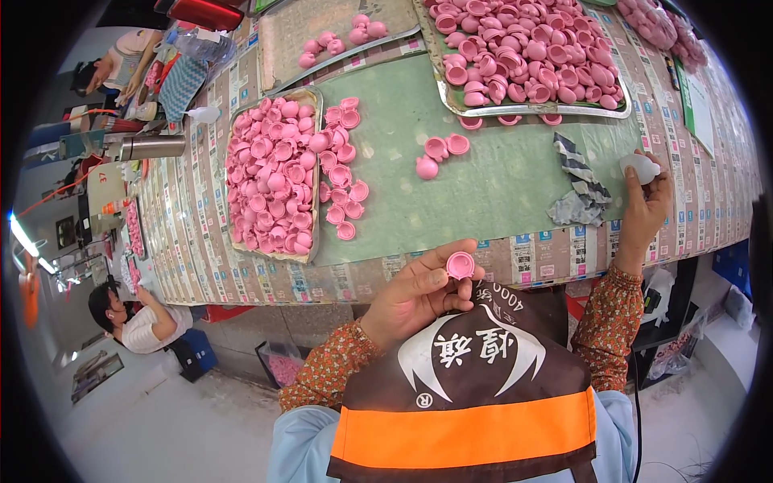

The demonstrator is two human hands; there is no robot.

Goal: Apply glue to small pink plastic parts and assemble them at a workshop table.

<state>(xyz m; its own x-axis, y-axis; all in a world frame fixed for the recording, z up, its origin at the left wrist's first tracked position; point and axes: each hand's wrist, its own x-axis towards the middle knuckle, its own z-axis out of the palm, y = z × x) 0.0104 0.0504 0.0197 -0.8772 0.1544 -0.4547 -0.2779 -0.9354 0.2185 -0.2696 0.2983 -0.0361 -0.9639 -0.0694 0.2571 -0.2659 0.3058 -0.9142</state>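
My left hand is in front of my apron at the table's near edge. Its thumb and fingers are closed on a small round pink plastic shell, hollow side facing up. Out to the right, my right hand grips a small white squeeze bottle above the tabletop; part of the bottle is hidden by the fingers. Beside that hand lie a crumpled striped cloth and a grey rag. A few loose pink shells rest mid-table on a green mat.
At left, a tray is heaped with pink shells, with more spilled along its right side. A larger metal tray at the back is piled with them too. Behind stands another tray. A steel flask lies far left; other people work beyond.
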